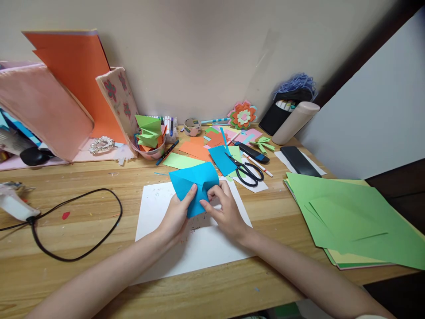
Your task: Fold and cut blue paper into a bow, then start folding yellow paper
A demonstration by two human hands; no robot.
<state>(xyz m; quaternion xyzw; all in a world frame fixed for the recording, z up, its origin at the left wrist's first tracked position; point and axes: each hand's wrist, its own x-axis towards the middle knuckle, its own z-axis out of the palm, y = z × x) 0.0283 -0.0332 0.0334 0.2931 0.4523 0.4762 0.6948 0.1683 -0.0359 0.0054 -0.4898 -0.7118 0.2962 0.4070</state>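
Note:
Between both hands, above a white sheet (159, 261), is a piece of blue paper (187, 177) with creases and a curled right side. My left hand (177, 215) grips its lower left part, thumb on top and the other fingers hidden beneath. My right hand (227, 212) pinches the paper's lower right edge with bent fingers. Just behind lie black-handled scissors (247, 173), partly over a smaller blue paper piece (221, 160). A light green strip (182, 161) rests behind the held paper.
Green sheets (348, 212) are stacked at the right. Behind are a cutter (252, 153), a tape roll (192, 127), a layered paper flower (244, 115), a tub of scraps (151, 148) and a pale bottle (295, 124). A black cable (121, 212) loops at the left.

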